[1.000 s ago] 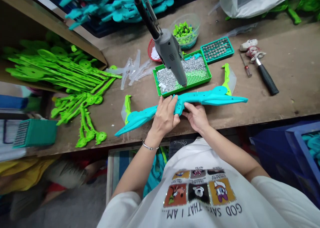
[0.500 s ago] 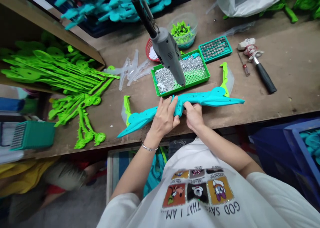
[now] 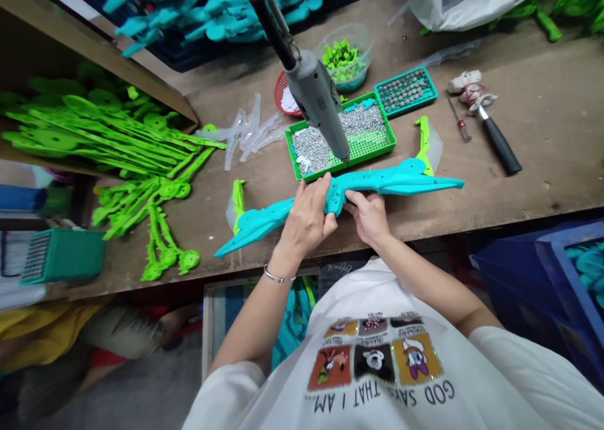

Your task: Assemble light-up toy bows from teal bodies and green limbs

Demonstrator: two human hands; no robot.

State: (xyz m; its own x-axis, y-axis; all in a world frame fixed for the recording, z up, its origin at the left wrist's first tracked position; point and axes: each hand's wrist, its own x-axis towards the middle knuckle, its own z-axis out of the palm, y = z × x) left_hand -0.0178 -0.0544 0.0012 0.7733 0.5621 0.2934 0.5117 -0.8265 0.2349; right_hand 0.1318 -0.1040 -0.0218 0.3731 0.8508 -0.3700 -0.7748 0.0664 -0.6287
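Observation:
A turquoise plastic toy bow [image 3: 399, 181] lies crosswise at the front of the workbench, with a lime-green arm [image 3: 427, 145] and a clear piece at either end. My left hand [image 3: 306, 215] grips it just left of its centre, fingers over the top. Right of the centre, my right hand [image 3: 369, 216] holds the lower edge, thumb in front and the other fingers partly hidden. Just beyond the bow stands a green tray [image 3: 372, 152] of small silvery screws. A grey electric screwdriver [image 3: 323, 102] hangs over that tray, touched by neither hand.
Lime-green parts [image 3: 108, 140] spill from a cardboard box at left, near clear plastic pieces [image 3: 255, 128]. Behind the screws are a bowl of small green parts [image 3: 344, 58] and a teal tray [image 3: 406, 93]. A hammer [image 3: 500, 140] and small screwdriver [image 3: 460, 124] lie right. A person's legs [image 3: 123, 335] show lower left.
The bow has shifted and tilted slightly in my hands, its left end moving a little further left. My right thumb lies straighter along the edge. Both hands keep their hold.

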